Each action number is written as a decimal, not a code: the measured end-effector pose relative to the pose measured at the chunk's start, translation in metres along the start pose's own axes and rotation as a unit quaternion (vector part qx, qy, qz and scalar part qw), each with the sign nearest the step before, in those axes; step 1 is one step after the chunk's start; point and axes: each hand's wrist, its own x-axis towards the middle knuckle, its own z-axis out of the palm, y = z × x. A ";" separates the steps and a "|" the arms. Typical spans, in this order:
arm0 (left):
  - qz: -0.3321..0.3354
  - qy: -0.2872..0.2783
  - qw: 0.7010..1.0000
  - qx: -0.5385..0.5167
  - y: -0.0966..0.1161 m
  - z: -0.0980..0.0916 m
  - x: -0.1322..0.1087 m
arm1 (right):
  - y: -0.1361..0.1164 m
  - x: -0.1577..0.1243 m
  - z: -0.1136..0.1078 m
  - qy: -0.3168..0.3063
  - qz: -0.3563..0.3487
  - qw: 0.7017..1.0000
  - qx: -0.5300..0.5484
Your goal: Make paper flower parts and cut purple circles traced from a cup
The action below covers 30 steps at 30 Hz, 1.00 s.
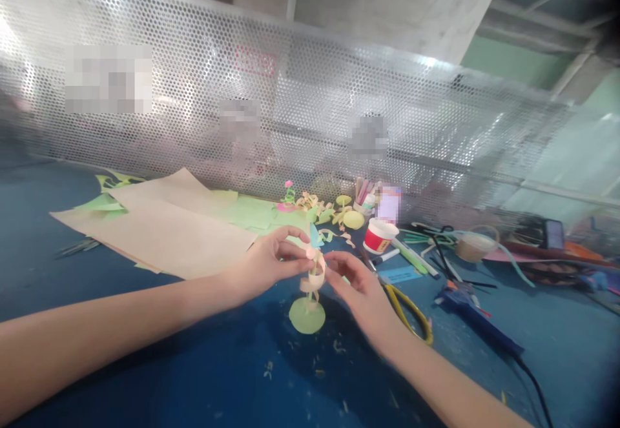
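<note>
A small paper craft point(316, 277) stands upright in front of me, with a pale peach strip curling around its stem. Its round green base point(307, 316) shows below, and a light blue folded paper piece point(316, 237) tops it. From the left, my left hand point(276, 255) pinches the upper part near a small pinkish round piece point(310, 254). On the other side, the thumb and fingers of my right hand point(357, 287) close at the edge of the curled strip. Yellow-handled scissors point(411, 315) lie just beyond my right wrist, partly hidden by it.
Large peach paper sheets point(179, 234) cover the left side over green sheets. A red-and-white paper cup point(380, 235), pens point(416, 259) and a blue glue gun point(477, 318) with its cord lie to the right. Behind rises a perforated metal screen point(310, 92). Paper scraps dot the blue table point(232, 376).
</note>
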 end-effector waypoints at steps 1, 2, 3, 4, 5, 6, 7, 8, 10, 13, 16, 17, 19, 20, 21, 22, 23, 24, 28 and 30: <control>0.000 -0.001 1.000 -0.001 0.000 0.000 0.000 | -0.002 0.000 -0.001 0.000 -0.009 1.000 -0.010; -0.001 -0.004 1.000 -0.001 0.001 0.000 0.000 | -0.004 0.000 -0.001 0.000 -0.019 1.000 -0.021; -0.002 -0.006 1.000 -0.001 0.001 0.001 -0.001 | -0.005 0.000 -0.002 -0.001 -0.028 0.999 -0.033; -0.003 -0.010 1.000 -0.002 0.002 0.001 -0.001 | -0.006 0.001 -0.002 -0.003 -0.036 0.998 -0.045; -0.003 -0.013 1.000 -0.003 0.002 0.001 -0.001 | -0.006 0.001 -0.003 -0.003 -0.043 0.998 -0.052; -0.003 -0.016 1.000 -0.004 0.002 0.001 -0.001 | -0.006 0.002 -0.003 -0.003 -0.046 0.997 -0.057; -0.002 -0.016 1.000 -0.002 0.002 0.002 -0.001 | -0.005 0.002 -0.003 -0.002 -0.047 0.997 -0.060; 0.000 -0.015 1.000 0.002 0.002 0.002 -0.001 | -0.004 0.002 -0.003 0.001 -0.048 0.997 -0.061; 0.003 -0.007 1.000 0.013 0.000 0.002 -0.001 | -0.001 0.003 -0.002 0.003 -0.053 0.997 -0.063; 0.008 0.004 1.000 0.027 -0.004 0.002 -0.001 | 0.003 0.003 0.000 -0.011 -0.050 0.997 -0.060; 0.008 0.008 1.000 0.023 -0.007 0.003 -0.001 | 0.003 0.001 0.003 -0.029 -0.034 0.998 -0.041; 0.006 0.005 1.000 0.019 -0.006 0.004 -0.002 | 0.001 0.001 0.003 -0.035 -0.029 0.998 -0.035; 0.004 -0.003 1.000 0.014 -0.004 0.005 -0.004 | -0.001 0.000 0.004 -0.047 -0.024 0.998 -0.025; 0.006 -0.005 1.000 0.013 -0.003 0.005 -0.005 | -0.002 0.001 0.003 -0.051 -0.020 0.998 -0.023; 0.014 -0.001 1.000 0.015 -0.002 0.006 -0.006 | -0.003 0.001 0.002 -0.053 -0.017 0.998 -0.024; 0.026 0.010 0.999 0.022 -0.003 0.005 -0.007 | -0.003 0.002 0.000 -0.051 -0.016 0.998 -0.028; 0.038 0.027 0.998 0.034 -0.004 0.005 -0.007 | -0.002 0.004 -0.003 -0.046 -0.019 0.998 -0.034; 0.047 0.046 0.996 0.053 -0.006 0.003 -0.007 | -0.001 0.005 -0.006 -0.038 -0.023 0.998 -0.041; 0.021 0.075 0.982 0.171 -0.023 -0.004 -0.005 | 0.006 0.015 -0.021 0.003 -0.049 0.996 -0.070; 0.010 0.049 0.973 0.226 -0.029 -0.007 -0.005 | 0.009 0.019 -0.026 0.012 -0.056 0.994 -0.092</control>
